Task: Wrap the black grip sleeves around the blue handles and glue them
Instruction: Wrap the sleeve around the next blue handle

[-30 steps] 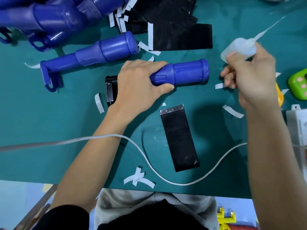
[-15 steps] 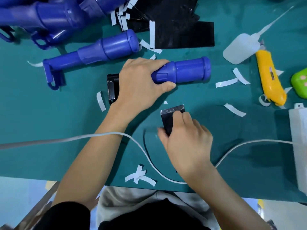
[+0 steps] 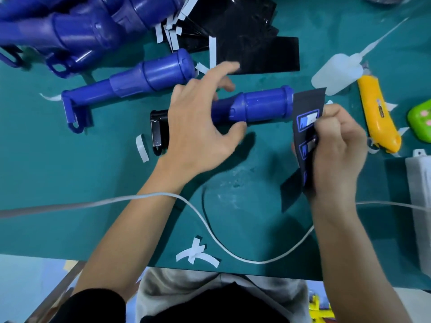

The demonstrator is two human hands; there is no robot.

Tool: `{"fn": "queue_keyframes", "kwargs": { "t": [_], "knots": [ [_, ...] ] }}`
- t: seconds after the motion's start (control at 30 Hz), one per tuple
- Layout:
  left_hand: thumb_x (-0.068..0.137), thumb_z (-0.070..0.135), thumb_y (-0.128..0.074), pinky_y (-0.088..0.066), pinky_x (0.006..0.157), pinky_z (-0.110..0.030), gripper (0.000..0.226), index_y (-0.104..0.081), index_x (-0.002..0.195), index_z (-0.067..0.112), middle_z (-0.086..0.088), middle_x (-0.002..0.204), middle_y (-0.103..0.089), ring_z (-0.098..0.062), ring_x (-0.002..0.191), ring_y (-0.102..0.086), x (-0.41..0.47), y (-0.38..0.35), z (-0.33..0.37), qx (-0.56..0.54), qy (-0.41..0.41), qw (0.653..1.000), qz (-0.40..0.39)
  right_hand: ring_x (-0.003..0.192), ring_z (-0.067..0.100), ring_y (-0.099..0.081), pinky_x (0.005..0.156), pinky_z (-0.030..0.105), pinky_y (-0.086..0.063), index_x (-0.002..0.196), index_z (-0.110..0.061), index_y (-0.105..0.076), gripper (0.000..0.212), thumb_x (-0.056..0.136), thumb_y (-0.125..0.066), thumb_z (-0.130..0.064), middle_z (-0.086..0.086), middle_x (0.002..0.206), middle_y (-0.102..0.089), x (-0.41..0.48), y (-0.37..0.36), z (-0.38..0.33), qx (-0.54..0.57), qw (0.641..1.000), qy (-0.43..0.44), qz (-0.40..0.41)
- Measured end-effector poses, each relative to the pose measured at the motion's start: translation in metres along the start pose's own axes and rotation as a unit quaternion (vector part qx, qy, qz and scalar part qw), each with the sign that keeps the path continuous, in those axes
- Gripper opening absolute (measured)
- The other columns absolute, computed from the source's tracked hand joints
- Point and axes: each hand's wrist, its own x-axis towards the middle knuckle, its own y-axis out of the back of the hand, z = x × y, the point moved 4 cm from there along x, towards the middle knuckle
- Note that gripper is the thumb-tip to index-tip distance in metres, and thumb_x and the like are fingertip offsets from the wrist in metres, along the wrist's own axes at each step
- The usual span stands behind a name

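One blue plastic handle (image 3: 258,106) lies across the middle of the teal mat (image 3: 70,178), wide end to the right. My view has the left hand (image 3: 198,129) draped over its narrow part. The fingers are spread and mostly straight, thumb tucked just under the handle, not clamping. That hand hides the middle of the handle. A black piece with a shiny strip (image 3: 158,129) pokes out at the far left end.

The right hand (image 3: 335,148) pinches a black flat grip sleeve (image 3: 307,106), holding it upright-ish. Its top corner meets the handle's wide end. Blue-and-white printed marks on the sleeve are too blurred for me to read.

Moving outward, a second blue handle (image 3: 140,82) lies just behind. A heap of more blue handles (image 3: 77,26) sits top left, and a stack of glossy black sheets (image 3: 247,40) lies beside it.

To the right are a white squeeze glue bottle with a long nozzle (image 3: 335,71) and a yellow utility knife (image 3: 377,117), its small label unreadable. Further right are a green rounded object (image 3: 419,120) and a white box (image 3: 419,206).

A white cable (image 3: 210,220) loops across the front, under both forearms. White paper strips (image 3: 197,254) are scattered around.
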Motion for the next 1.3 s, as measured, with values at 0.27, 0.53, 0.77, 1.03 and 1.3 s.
{"fn": "queue_keyframes", "kwargs": {
  "t": [0.27,0.53,0.77,1.03,1.3],
  "knots": [
    [0.080,0.032,-0.084,-0.041,0.056,-0.028,0.017,-0.072,0.069,0.032,0.012,0.058,-0.060,-0.013,0.053,-0.044,-0.018,-0.025,0.021,-0.308,0.181,0.923,-0.146,0.059,0.014,-0.039,0.053,0.028,-0.034,0.072,-0.010,-0.054,0.018,0.090,-0.057,-0.010,-0.001,0.060,-0.047,-0.001,-0.014,0.015,0.022,0.998,0.065,0.009],
    [0.094,0.016,-0.076,-0.038,0.048,-0.017,0.031,-0.072,0.064,0.025,0.006,0.056,-0.068,-0.009,0.041,-0.049,-0.017,-0.029,0.007,-0.257,0.258,0.922,-0.134,0.046,-0.001,-0.046,0.050,0.010,-0.033,0.066,-0.031,-0.050,0.033,0.096,-0.065,-0.029,-0.022,0.048,-0.054,0.005,-0.020,0.019,-0.094,0.991,0.090,0.028],
    [0.096,0.021,-0.071,-0.037,0.050,-0.015,0.033,-0.071,0.063,0.021,0.006,0.055,-0.067,-0.002,0.041,-0.048,-0.018,-0.032,0.004,-0.256,0.276,0.919,-0.113,0.044,0.002,-0.044,0.050,0.014,-0.034,0.064,-0.028,-0.047,0.038,0.096,-0.065,-0.032,-0.019,0.046,-0.053,0.011,-0.024,0.023,-0.101,0.990,0.086,0.039],
    [0.096,0.027,-0.070,-0.036,0.049,-0.017,0.034,-0.073,0.064,0.016,0.002,0.057,-0.069,-0.005,0.041,-0.045,-0.019,-0.038,-0.001,-0.250,0.293,0.916,-0.115,0.046,0.003,-0.043,0.051,0.014,-0.034,0.064,-0.026,-0.046,0.040,0.099,-0.065,-0.032,-0.019,0.046,-0.053,0.014,-0.025,0.026,-0.119,0.990,0.077,0.027],
    [0.092,0.035,-0.067,-0.036,0.049,-0.020,0.036,-0.072,0.062,0.015,0.002,0.057,-0.069,-0.007,0.043,-0.044,-0.020,-0.041,-0.004,-0.248,0.292,0.916,-0.116,0.047,0.004,-0.042,0.051,0.014,-0.034,0.064,-0.021,-0.046,0.041,0.099,-0.064,-0.033,-0.016,0.047,-0.052,0.015,-0.023,0.027,-0.133,0.988,0.072,0.025]
  ]
}}
